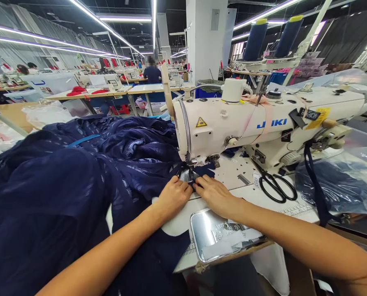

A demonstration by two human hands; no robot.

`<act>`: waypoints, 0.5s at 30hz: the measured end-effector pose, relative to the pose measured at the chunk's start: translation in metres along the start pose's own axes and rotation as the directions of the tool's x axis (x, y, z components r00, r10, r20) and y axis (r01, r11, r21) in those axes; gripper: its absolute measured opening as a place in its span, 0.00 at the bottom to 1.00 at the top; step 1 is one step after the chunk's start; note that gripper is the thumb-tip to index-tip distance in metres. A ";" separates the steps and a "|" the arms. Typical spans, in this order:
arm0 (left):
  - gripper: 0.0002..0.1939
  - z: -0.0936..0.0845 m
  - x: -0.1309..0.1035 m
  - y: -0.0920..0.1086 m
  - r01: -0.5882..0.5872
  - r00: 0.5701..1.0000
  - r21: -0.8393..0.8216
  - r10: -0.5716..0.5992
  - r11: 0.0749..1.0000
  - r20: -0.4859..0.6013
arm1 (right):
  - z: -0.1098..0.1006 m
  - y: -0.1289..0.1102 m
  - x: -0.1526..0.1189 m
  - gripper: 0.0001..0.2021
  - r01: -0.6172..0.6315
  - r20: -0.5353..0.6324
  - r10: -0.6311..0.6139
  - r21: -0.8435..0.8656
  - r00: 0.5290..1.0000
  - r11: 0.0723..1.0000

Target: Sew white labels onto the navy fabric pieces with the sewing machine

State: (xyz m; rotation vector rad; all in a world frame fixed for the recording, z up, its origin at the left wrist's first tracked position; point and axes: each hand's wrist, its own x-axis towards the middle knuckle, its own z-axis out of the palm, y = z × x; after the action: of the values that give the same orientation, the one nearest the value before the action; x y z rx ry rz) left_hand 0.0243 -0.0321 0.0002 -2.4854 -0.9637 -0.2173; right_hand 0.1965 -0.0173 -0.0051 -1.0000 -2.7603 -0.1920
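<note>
A large heap of dark navy fabric [63, 181] covers the left side and runs under the needle area of a white sewing machine [214, 119]. Just left of the presser foot, my left hand [175, 193] has its fingers bent together on the navy cloth. My right hand [216, 195] lies close on the other side, fingertips pressed on the cloth at the foot's front edge. The fingertips of both hands almost meet. What little cloth lies under them is mostly hidden.
Black-handled scissors [277, 187] lie right of my right hand. A metal tray [198, 234] with labels sits at the table's front edge. Plastic-wrapped dark fabric [347, 181] is at the right. Thread cones [255, 43] stand above. A person [152, 74] sits far behind.
</note>
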 end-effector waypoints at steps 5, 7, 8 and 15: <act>0.06 -0.014 -0.020 -0.017 -0.008 1.000 -0.294 0.014 0.956 0.018 | -0.001 0.016 0.001 0.14 0.203 0.036 -0.201 -0.068 0.979 0.977; 0.09 -0.010 -0.021 -0.017 0.017 0.999 -0.384 -0.002 0.923 0.039 | 0.002 0.026 0.003 0.15 0.245 0.026 -0.244 -0.074 0.969 0.967; 0.10 -0.006 -0.019 -0.016 0.037 0.999 -0.407 -0.022 0.913 0.040 | 0.004 0.031 0.005 0.15 0.247 0.017 -0.247 -0.076 0.969 0.966; 0.08 0.012 0.005 -0.001 0.099 0.991 -0.330 -0.121 0.939 -0.047 | 0.014 0.050 0.013 0.16 0.234 -0.015 -0.235 -0.047 0.972 0.971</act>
State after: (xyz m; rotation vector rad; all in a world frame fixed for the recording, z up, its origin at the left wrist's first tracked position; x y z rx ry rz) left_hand 0.0267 -0.0229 -0.0090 -2.7008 -1.1172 -0.5341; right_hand 0.2171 0.0310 -0.0127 -0.6746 -2.8619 -0.2985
